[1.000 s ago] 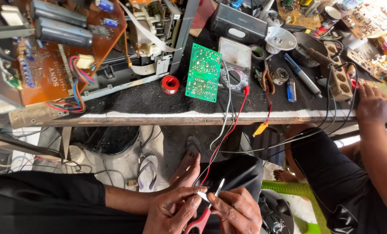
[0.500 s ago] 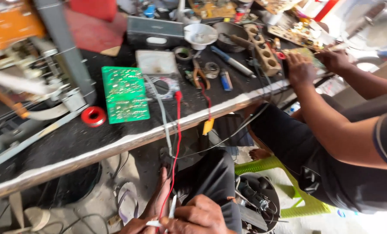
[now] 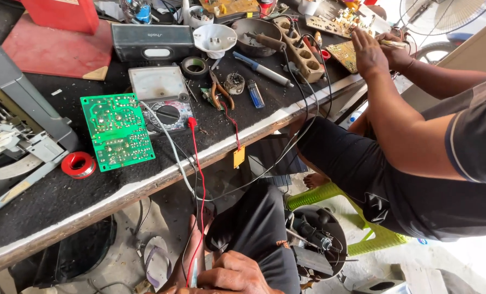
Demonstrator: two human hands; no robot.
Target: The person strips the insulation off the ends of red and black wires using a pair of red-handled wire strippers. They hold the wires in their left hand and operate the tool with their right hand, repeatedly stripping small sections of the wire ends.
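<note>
At the lower frame edge, the right hand [image 3: 237,275] curls around thin red and white probe leads [image 3: 197,218] running down from the grey analogue multimeter [image 3: 161,98] beside a green circuit board [image 3: 116,130]. The left hand [image 3: 180,272], mostly cropped, apparently pinches the same leads.

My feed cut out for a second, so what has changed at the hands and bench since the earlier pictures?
The view swung right, so the hands dropped to the bottom edge. One hand still grips the red wire and white wire; the red-handled tool seen earlier is out of view. The other hand is barely visible. The green circuit board, red tape roll and meter stayed put. A co-worker's hands remain at the bench end.
</note>
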